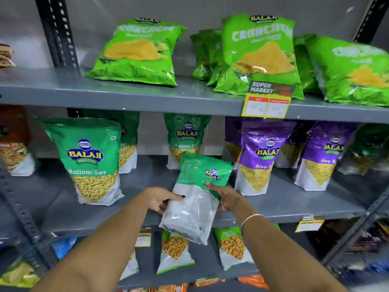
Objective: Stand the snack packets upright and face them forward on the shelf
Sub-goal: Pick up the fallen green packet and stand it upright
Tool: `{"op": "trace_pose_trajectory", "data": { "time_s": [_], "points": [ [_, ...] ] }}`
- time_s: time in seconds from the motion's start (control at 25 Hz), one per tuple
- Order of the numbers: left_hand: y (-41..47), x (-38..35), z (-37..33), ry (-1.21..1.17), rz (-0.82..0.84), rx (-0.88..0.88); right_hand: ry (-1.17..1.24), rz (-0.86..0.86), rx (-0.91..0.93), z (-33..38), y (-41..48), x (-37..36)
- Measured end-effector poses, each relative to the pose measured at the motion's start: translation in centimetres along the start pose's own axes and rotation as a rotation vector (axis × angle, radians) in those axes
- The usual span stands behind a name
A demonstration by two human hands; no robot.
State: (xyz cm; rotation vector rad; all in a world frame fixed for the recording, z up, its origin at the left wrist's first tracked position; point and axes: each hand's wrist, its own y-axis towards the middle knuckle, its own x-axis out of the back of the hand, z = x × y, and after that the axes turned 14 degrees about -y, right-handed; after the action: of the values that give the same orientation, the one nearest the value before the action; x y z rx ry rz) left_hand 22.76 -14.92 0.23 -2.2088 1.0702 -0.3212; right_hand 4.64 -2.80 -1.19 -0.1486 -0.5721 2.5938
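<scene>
A green and white Ratlami Sev packet (194,199) is held between both hands in front of the middle shelf (284,209), tilted, with its printed back side toward me and its lower end hanging past the shelf edge. My left hand (161,200) grips its left edge. My right hand (226,198) grips its right edge. Another Ratlami Sev packet (88,159) stands upright facing forward at the left. A third one (186,138) stands further back behind the held packet.
Purple Aloo Sev packets (261,159) stand at the right of the middle shelf. Green Crunchex bags (259,55) lean on the upper shelf above a yellow price tag (267,102). Smaller packets (174,251) stand on the lower shelf. A perforated upright (56,32) rises at left.
</scene>
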Motion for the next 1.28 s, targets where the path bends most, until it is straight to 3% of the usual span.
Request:
{"op": "trace_pose_trajectory", "data": {
  "time_s": [0.2,0.4,0.52,0.64,0.76,0.96,1.08,1.28],
  "points": [
    [-1.4,0.9,-3.4,0.078,-0.054,-0.211,-0.200,-0.139,0.120,5.6,-0.1,-0.2],
    [1.0,1.5,-4.1,0.136,-0.343,-0.546,-0.282,-0.255,0.399,8.3,1.6,-2.3],
    [2.5,1.3,-3.0,0.130,-0.501,-0.592,-0.345,-0.296,0.454,7.6,3.1,-3.0],
    [3.5,1.2,-2.4,0.082,-0.533,-0.624,-0.359,-0.278,0.492,6.9,4.1,-3.1],
    [4.0,1.9,-2.6,0.067,-0.504,-0.582,-0.421,-0.231,0.465,6.7,5.3,-2.6],
    [2.9,3.3,-2.8,0.134,-0.245,-0.394,-0.713,0.154,-0.089,5.8,3.8,-0.4],
    [1.8,3.8,-3.4,0.214,-0.174,-0.265,-0.577,0.174,-0.067,4.9,4.2,-0.3],
    [0.9,4.0,-3.5,0.223,-0.126,-0.132,-0.537,-0.030,0.087,4.1,4.7,-1.0]
  ]
}}
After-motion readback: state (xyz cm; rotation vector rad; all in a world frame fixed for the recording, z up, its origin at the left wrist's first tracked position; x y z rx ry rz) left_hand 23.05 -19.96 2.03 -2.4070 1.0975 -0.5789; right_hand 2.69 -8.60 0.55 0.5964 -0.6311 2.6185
